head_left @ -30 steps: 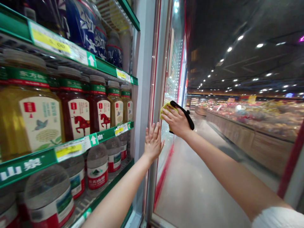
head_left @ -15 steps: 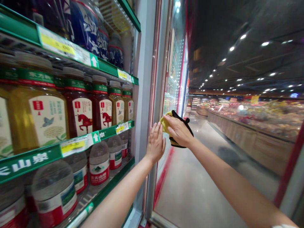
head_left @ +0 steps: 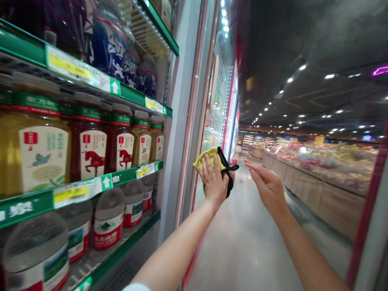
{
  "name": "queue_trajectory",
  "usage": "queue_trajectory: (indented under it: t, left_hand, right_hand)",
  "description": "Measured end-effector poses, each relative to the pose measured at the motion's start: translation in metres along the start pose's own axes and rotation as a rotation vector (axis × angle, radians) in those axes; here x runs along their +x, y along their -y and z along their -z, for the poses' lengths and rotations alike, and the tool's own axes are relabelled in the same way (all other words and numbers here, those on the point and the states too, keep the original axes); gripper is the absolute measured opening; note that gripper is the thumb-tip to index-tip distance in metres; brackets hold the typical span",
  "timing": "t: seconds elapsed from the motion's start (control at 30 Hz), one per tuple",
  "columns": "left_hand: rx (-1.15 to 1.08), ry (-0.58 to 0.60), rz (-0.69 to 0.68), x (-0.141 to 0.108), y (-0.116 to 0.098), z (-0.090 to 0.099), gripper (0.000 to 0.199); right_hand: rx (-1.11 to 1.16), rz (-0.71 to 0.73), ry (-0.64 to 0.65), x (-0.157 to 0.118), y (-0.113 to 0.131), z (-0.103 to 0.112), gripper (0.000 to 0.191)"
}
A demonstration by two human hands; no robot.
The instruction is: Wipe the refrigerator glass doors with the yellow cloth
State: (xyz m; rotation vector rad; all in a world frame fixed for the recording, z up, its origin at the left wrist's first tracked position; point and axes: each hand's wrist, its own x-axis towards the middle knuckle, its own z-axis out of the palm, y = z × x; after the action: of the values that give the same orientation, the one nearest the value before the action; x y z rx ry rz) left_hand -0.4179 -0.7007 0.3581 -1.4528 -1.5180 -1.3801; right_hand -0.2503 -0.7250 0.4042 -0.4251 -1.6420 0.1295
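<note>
My left hand [head_left: 213, 178] lies over a yellow cleaning cloth [head_left: 219, 152] with black edging and a small black hanging loop. Its fingers are spread flat and hold the cloth against the glass door [head_left: 209, 133] of a drinks fridge. To the right of the cloth and apart from it, my right hand [head_left: 268, 188] is raised in the air with nothing in it. The right fingers are stretched out towards the door. Part of the cloth is hidden under my left hand.
Fridge shelves at left hold tea bottles [head_left: 44, 157], water bottles [head_left: 108, 218] and blue-labelled bottles [head_left: 110, 42]. Green shelf edges [head_left: 33, 202] carry price tags. The white fridge frame [head_left: 178, 101] stands beside the door. Beyond are a shiny floor [head_left: 242, 242] and a wooden produce counter [head_left: 318, 186].
The cloth has passed from under my right hand to under my left. My right hand has let go and moved away to the right. The view has shifted slightly.
</note>
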Motion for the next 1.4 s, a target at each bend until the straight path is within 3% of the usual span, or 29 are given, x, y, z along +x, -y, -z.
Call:
queue_trajectory:
  t: [0.1,0.23,0.3,0.37,0.5,0.6,0.67,0.73,0.8,0.87,0.93,1.03,1.1,1.17,1.23,1.3,1.33,1.4]
  left_hand:
    - [0.003,0.003,-0.13,-0.007,0.005,-0.001,0.09]
    - [0.004,0.073,-0.416,-0.029,0.041,0.001,0.091]
    - [0.021,0.073,-0.393,-0.026,0.056,0.002,0.093]
    - [0.04,0.042,-0.286,-0.011,0.057,0.002,0.095]
    - [0.045,-0.061,-0.117,0.019,0.022,-0.002,0.091]
    - [0.024,-0.045,-0.235,0.012,0.005,-0.003,0.086]
    - [0.002,0.022,-0.416,-0.005,0.015,0.0,0.079]
    - [-0.009,0.073,-0.543,-0.021,0.04,0.004,0.068]
    - [-0.006,0.068,-0.531,-0.029,0.064,0.008,0.065]
    - [-0.002,0.037,-0.401,-0.024,0.073,0.008,0.067]
    - [-0.004,-0.002,-0.236,-0.009,0.056,0.005,0.07]
    - [-0.004,-0.045,-0.077,0.013,0.0,-0.002,0.073]
    - [-0.012,-0.022,-0.184,0.015,-0.032,-0.006,0.075]
    - [-0.047,-0.005,-0.392,0.005,-0.043,-0.008,0.075]
    - [-0.083,0.009,-0.608,-0.013,-0.03,-0.008,0.071]
    - [-0.09,0.022,-0.728,-0.028,-0.002,-0.007,0.065]
    - [-0.08,0.022,-0.712,-0.031,0.011,-0.007,0.064]
    - [-0.062,-0.021,-0.547,-0.028,0.025,-0.008,0.063]
  right_hand:
    - [-0.083,-0.022,-0.08,-0.012,-0.006,0.019,0.028]
    - [-0.187,0.007,-0.105,-0.031,-0.015,0.025,0.026]
    - [-0.233,0.069,-0.066,-0.038,-0.017,0.028,0.025]
    - [-0.271,0.123,-0.045,-0.04,-0.018,0.034,0.024]
    - [-0.321,0.137,-0.063,-0.037,-0.015,0.045,0.025]
    - [-0.335,0.14,-0.082,-0.037,-0.013,0.047,0.025]
    - [-0.348,0.167,-0.077,-0.041,-0.014,0.047,0.024]
    - [-0.37,0.203,-0.058,-0.047,-0.017,0.048,0.024]
    - [-0.397,0.228,-0.039,-0.051,-0.021,0.052,0.024]
    - [-0.424,0.239,-0.039,-0.052,-0.024,0.058,0.025]
    - [-0.443,0.24,-0.063,-0.05,-0.024,0.064,0.025]
    - [-0.454,0.227,-0.121,-0.042,-0.02,0.069,0.025]
    - [-0.458,0.221,-0.142,-0.039,-0.018,0.071,0.025]
    - [-0.467,0.228,-0.133,-0.04,-0.018,0.073,0.024]
    - [-0.492,0.243,-0.115,-0.044,-0.021,0.077,0.024]
    - [-0.531,0.267,-0.096,-0.05,-0.027,0.083,0.025]
    - [-0.551,0.283,-0.09,-0.052,-0.029,0.088,0.025]
    - [-0.585,0.314,-0.081,-0.055,-0.033,0.098,0.024]
